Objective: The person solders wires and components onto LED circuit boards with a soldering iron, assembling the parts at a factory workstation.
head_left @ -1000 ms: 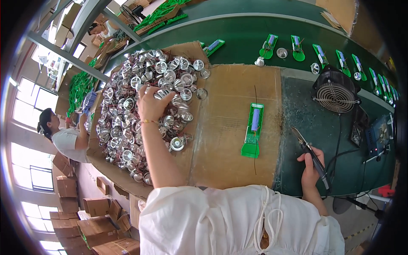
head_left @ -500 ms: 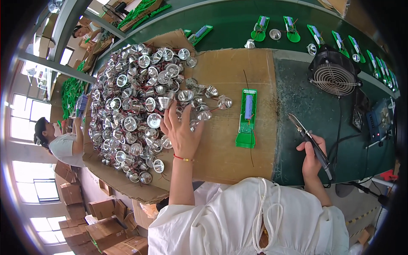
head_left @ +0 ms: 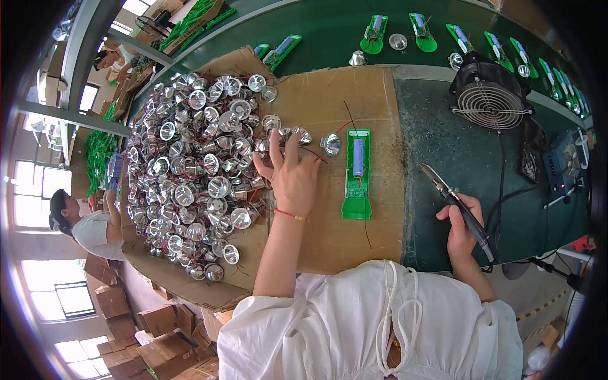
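My left hand is over the right edge of a heap of shiny silver reflector cups, its fingers spread and pointing away from me. Thin red and black wires trail from the cups, and the fingertips hide some of them. One loose reflector cup lies just right of those fingers. Beside it on the cardboard sits a green plastic casing, with a purple battery cell, a small circuit board and thin wires. My right hand is closed around a black-handled soldering iron, its metal tip angled toward the casing.
A black fan with a round wire guard stands at the back right. Farther right is a blue soldering station with cables. Several green casings line the far belt. At the left, another person sits near stacked cartons.
My left hand has moved right, out from the heap toward the casing. A loose reflector cup now lies nearer the casing. The right hand keeps its hold, and the whole view has shifted slightly.
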`<control>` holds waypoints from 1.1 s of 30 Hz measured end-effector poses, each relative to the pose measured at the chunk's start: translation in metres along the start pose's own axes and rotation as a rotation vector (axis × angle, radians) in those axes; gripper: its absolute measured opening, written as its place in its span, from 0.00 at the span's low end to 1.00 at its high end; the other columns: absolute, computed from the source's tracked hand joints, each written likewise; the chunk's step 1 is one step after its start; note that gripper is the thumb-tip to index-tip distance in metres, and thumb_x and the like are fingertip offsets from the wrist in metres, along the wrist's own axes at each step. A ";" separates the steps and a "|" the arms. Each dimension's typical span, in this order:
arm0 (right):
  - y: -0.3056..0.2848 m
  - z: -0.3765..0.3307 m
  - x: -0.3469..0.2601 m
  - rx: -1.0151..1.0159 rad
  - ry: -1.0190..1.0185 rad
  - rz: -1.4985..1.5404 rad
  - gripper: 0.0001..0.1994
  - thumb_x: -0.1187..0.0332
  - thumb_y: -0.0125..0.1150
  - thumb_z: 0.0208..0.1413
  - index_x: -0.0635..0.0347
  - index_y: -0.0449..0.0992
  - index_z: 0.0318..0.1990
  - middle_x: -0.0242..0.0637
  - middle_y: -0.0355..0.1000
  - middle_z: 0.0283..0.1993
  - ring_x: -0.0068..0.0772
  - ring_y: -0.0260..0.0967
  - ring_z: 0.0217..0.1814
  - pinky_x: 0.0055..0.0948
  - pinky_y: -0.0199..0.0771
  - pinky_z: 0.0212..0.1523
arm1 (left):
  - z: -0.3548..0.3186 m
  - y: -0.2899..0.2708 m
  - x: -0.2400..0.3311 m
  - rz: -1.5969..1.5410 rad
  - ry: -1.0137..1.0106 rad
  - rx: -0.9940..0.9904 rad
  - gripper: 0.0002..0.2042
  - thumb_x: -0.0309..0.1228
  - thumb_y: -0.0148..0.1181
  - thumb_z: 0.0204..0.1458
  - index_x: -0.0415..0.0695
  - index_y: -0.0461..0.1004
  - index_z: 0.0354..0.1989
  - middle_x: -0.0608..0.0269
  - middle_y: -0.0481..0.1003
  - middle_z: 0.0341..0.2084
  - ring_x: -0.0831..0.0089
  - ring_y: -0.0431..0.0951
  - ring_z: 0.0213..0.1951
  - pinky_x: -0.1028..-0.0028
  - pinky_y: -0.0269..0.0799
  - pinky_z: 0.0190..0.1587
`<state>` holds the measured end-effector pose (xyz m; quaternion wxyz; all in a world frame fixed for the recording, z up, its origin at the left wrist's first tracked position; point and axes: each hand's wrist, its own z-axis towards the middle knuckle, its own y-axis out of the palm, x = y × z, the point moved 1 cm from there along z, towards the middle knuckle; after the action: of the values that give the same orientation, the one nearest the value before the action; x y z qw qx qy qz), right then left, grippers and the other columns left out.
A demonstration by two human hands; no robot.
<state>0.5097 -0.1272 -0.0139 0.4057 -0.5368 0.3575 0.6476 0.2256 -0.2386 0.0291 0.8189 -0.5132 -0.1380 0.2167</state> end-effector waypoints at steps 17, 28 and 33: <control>0.027 0.007 -0.033 -0.481 -0.439 -0.198 0.13 0.76 0.60 0.47 0.68 0.65 0.39 0.45 0.71 0.28 0.31 0.69 0.26 0.27 0.70 0.26 | -0.057 -0.022 0.022 -0.928 -0.447 -0.313 0.09 0.29 0.64 0.42 0.40 0.76 0.31 0.56 0.75 0.20 0.68 0.76 0.21 0.73 0.69 0.26; 0.037 -0.005 -0.025 -0.370 -0.089 0.011 0.13 0.78 0.61 0.45 0.69 0.67 0.39 0.42 0.72 0.31 0.25 0.70 0.30 0.21 0.69 0.30 | -0.071 -0.020 0.011 -1.172 -0.591 -0.390 0.09 0.29 0.62 0.46 0.38 0.77 0.33 0.56 0.77 0.27 0.74 0.77 0.28 0.77 0.71 0.31; 0.036 -0.004 -0.030 -0.380 -0.043 -0.028 0.12 0.77 0.61 0.47 0.68 0.67 0.39 0.43 0.72 0.32 0.25 0.71 0.32 0.21 0.70 0.32 | -0.079 -0.020 0.001 -1.303 -0.685 -0.436 0.08 0.27 0.59 0.49 0.35 0.76 0.34 0.60 0.77 0.30 0.77 0.76 0.31 0.80 0.70 0.35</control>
<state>0.4811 -0.1505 0.0154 0.3137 -0.5948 0.2123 0.7090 0.2659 -0.3076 0.0131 0.5730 -0.3824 -0.6982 -0.1950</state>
